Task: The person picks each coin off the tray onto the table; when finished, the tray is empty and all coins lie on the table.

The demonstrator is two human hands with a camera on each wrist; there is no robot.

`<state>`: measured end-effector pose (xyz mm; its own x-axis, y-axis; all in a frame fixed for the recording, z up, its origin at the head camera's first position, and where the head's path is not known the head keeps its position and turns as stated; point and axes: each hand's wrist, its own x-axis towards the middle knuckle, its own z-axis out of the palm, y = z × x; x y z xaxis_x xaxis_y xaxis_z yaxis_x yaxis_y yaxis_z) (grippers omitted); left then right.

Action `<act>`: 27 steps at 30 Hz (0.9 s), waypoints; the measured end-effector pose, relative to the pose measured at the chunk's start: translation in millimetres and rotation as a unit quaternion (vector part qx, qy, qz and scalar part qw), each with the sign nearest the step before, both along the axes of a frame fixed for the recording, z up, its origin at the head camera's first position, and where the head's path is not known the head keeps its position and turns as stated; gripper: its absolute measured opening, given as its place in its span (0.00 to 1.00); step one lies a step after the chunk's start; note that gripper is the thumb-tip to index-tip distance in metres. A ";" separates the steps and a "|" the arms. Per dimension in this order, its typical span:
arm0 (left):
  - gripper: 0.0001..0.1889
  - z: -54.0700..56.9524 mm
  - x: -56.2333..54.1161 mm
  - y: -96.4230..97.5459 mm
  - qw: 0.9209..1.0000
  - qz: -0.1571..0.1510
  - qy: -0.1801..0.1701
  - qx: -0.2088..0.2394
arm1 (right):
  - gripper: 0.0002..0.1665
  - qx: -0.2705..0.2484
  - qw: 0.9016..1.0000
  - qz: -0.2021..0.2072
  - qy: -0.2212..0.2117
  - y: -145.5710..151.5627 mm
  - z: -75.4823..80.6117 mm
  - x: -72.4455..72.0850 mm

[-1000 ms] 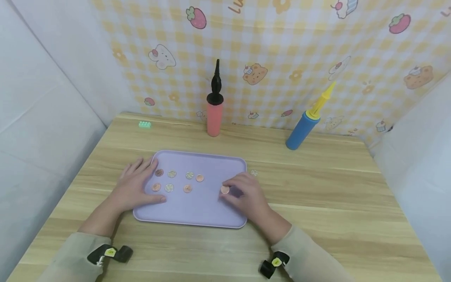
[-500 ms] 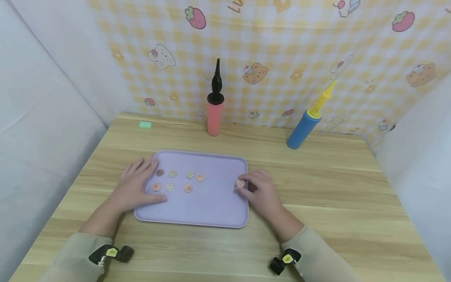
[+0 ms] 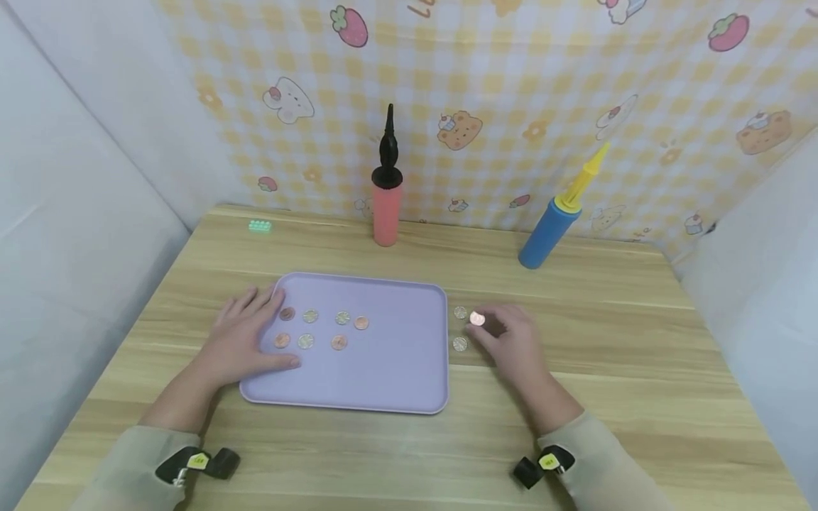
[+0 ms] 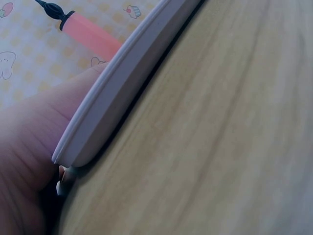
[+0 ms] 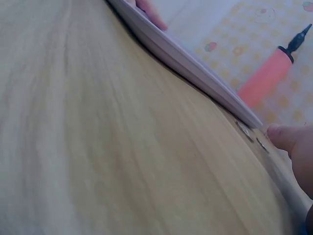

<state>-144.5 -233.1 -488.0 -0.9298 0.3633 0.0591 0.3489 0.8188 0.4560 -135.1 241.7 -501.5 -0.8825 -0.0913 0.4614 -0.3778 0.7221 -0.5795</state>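
A lilac tray (image 3: 396,387) lies on the wooden table with several copper and silver coins in two rough rows on its left half. My left hand (image 3: 243,341) rests over the tray's left edge, thumb stretched across the inside and the other fingers extended along the rim. Right of the tray, my right hand (image 3: 514,344) pinches a copper coin (image 3: 476,319) between thumb and fingertips. Two silver coins lie on the table nearby: one silver coin (image 3: 460,312) further back, another silver coin (image 3: 459,344) nearer. In the right wrist view the pinched coin cannot be seen.
A pink hand pump (image 3: 386,213) with a black top stands behind the tray. A blue hand pump (image 3: 549,234) with a yellow nozzle leans against the checked cloth (image 3: 498,191) at the back right. A small mint-green toy brick (image 3: 260,226) sits at the back left.
My right hand has carried the copper coin rightward from over the tray to beyond its right rim, which uncovers the silver coins there. The left hand has stayed in place.
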 end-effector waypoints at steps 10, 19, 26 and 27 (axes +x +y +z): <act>0.68 -1.2 -1.0 -2.2 1.000 0.002 0.005 -0.008 | 0.18 0.022 0.999 -0.036 0.024 28.6 -3.8 -12.3; 0.68 -1.5 -2.3 -1.1 1.000 0.001 0.004 -0.001 | 0.18 0.014 1.000 -0.023 -0.012 43.6 -5.5 -16.7; 0.68 1.0 -1.2 -0.7 1.000 0.001 0.002 -0.004 | 0.16 0.025 0.999 -0.014 -0.044 42.1 -3.7 -20.3; 0.68 1.2 -1.4 -0.6 1.000 0.001 0.002 -0.003 | 0.15 0.026 0.999 -0.013 -0.046 41.8 -2.8 -20.8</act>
